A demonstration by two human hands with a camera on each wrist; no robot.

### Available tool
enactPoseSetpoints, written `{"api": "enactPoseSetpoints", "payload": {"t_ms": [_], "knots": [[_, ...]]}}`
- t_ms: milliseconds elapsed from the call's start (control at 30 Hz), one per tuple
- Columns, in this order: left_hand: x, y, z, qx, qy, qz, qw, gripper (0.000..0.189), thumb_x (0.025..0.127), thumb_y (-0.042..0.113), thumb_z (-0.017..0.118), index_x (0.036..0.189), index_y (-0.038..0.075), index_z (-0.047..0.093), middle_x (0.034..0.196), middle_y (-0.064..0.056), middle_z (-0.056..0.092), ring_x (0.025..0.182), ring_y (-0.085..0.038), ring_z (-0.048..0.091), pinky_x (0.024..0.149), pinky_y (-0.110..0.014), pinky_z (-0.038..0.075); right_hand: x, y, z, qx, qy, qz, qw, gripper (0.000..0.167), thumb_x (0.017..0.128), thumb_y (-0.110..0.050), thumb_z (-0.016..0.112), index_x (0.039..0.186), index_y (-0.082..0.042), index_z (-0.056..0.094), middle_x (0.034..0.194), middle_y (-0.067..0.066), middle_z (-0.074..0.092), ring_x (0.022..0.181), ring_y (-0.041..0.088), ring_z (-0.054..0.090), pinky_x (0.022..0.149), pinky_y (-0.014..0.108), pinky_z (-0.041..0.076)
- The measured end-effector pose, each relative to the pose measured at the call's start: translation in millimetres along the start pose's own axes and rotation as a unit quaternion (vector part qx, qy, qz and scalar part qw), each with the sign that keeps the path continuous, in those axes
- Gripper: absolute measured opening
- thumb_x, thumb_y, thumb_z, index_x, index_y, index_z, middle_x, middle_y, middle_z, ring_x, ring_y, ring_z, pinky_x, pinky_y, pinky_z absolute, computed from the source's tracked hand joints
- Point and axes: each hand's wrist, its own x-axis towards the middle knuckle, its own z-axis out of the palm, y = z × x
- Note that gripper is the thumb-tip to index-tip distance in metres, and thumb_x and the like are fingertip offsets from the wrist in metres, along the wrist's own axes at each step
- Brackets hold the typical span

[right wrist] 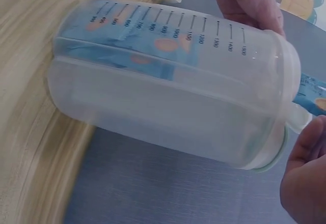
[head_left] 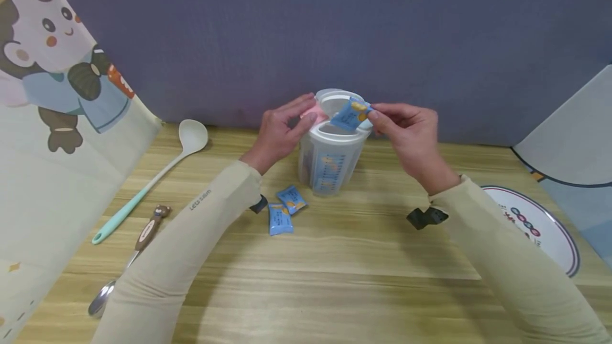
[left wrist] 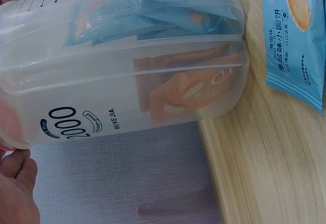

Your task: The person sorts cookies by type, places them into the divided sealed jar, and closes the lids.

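A translucent divided food container [head_left: 332, 166] stands on the table against the grey-blue wall, with a flap of its lid [head_left: 341, 94] raised. Blue biscuit packets [right wrist: 127, 48] lie in one compartment and orange packets [left wrist: 188, 91] in another. My left hand [head_left: 282, 131] holds the rim at the pink part of the lid, thumb in front and fingers behind. Between thumb and fingertips my right hand [head_left: 411, 134] pinches a blue biscuit packet [head_left: 351, 114] by its right end, over the open front compartment. Two more blue packets, one [head_left: 280, 219] overlapped by the other [head_left: 291, 199], lie before the container.
On the left lie a white ladle [head_left: 192, 137] with a mint handle and a spoon [head_left: 102, 297] with a brown bear handle, partly behind my left sleeve. An oval plate [head_left: 550, 227] sits on the right, partly covered by my right sleeve. Printed cloth panels flank both sides.
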Motion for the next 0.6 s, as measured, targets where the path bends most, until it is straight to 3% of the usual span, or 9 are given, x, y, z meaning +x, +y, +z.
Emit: {"api": "enactPoseSetpoints", "payload": {"t_ms": [600], "knots": [[2.2, -2.2, 2.8, 0.006, 0.003, -0.005, 1.0, 0.035, 0.092, 0.018, 0.063, 0.123, 0.003, 0.062, 0.131, -0.007, 0.055, 0.12, -0.011, 0.05, 0.101, -0.024, 0.035, -1.6, 10.2, -3.2, -0.07, -0.044, 0.043, 0.9956, 0.014, 0.082, -0.001, 0.072, 0.094, 0.007, 0.072, 0.079, 0.009, 0.066, 0.069, 0.012, 0.059, 0.062, 0.021, 0.052]]}}
